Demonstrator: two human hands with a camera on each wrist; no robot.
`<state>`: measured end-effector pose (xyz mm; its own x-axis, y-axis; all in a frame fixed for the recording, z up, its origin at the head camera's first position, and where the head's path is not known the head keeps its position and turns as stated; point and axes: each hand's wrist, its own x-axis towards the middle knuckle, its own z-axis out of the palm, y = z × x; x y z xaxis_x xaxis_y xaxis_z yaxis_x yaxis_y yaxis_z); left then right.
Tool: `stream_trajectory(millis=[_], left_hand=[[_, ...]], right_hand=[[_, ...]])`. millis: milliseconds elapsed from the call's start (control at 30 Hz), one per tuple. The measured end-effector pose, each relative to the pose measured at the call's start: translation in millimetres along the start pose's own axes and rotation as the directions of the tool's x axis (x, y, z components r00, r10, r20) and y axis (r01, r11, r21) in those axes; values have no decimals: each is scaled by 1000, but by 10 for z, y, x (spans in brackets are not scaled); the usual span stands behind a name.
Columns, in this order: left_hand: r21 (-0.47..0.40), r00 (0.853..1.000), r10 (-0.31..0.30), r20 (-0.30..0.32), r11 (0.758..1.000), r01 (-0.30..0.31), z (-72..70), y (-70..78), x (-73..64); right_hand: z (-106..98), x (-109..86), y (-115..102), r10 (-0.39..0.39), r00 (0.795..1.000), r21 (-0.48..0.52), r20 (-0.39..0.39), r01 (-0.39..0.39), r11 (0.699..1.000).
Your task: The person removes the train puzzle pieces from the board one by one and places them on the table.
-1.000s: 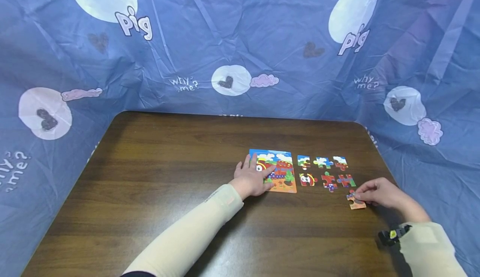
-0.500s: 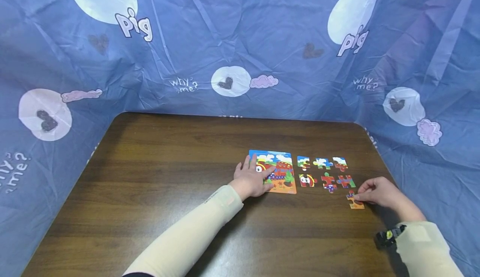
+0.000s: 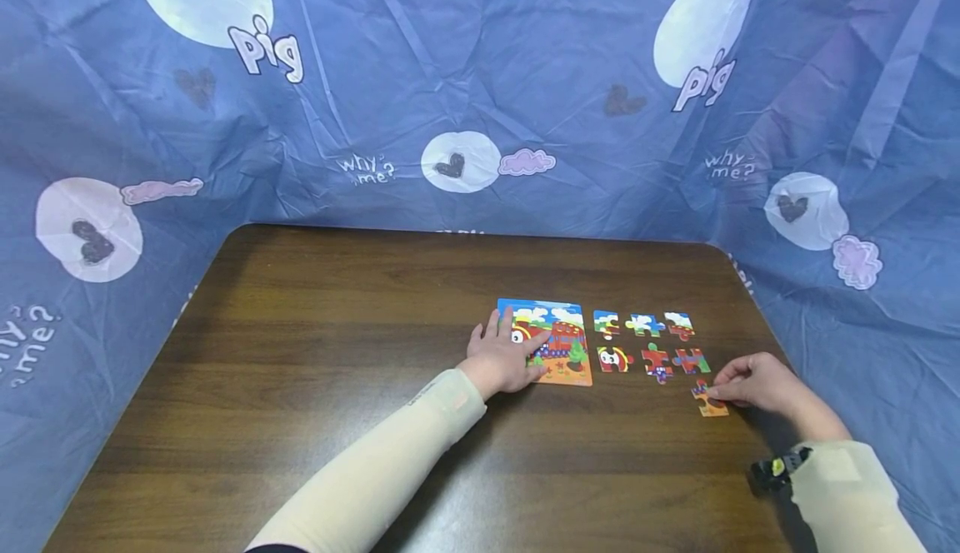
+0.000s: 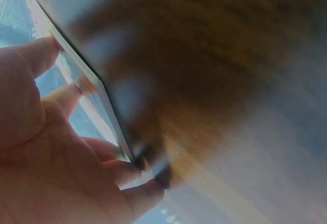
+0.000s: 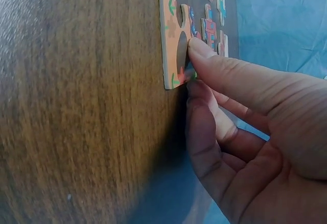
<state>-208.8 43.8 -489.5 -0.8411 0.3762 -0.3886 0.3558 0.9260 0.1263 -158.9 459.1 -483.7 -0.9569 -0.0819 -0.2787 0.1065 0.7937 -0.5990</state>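
Observation:
My left hand [image 3: 504, 358] lies with spread fingers on a square picture puzzle board [image 3: 567, 371] showing a red train under clouds. In the left wrist view, the fingertips of that hand [image 4: 66, 147] rest along the board's pale edge [image 4: 104, 94]. At the right of the table my right hand [image 3: 763, 386] pinches an orange jigsaw piece [image 3: 712, 407] at its right side. The right wrist view shows the thumb of this hand [image 5: 245, 112] on the face of the orange piece [image 5: 173, 40], with curled fingers at its edge. The piece is at the tabletop.
Several loose jigsaw pieces lie in two rows between the hands, among them one with a white eye [image 3: 611, 359] and a red one [image 3: 657, 363]. The brown wooden table [image 3: 337, 311] ends at a blue printed cloth [image 3: 465, 53] behind it.
My right hand and the orange piece have shifted slightly left, and the piece's glare has gone. The left hand has stayed on the board.

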Motion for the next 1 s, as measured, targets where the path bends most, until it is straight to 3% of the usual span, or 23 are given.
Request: stream_trajectory(millis=[400, 600, 767, 1000], left_hand=[[-4, 1000, -10, 5, 1000, 10, -14, 8, -6], [-11, 1000, -11, 6, 1000, 11, -5, 6, -23], [-29, 1000, -11, 3, 1000, 11, 0, 2, -27], [-87, 1000, 8, -17, 996, -10, -7, -9, -13]], right_hand=[[-39, -20, -7, 39, 999, -16, 20, -39, 999], [-61, -38, -70, 4, 1000, -14, -31, -5, 1000], [-41, -14, -277, -53, 995, -15, -80, 52, 999], [76, 48, -716, -118, 990, -32, -75, 116, 993]])
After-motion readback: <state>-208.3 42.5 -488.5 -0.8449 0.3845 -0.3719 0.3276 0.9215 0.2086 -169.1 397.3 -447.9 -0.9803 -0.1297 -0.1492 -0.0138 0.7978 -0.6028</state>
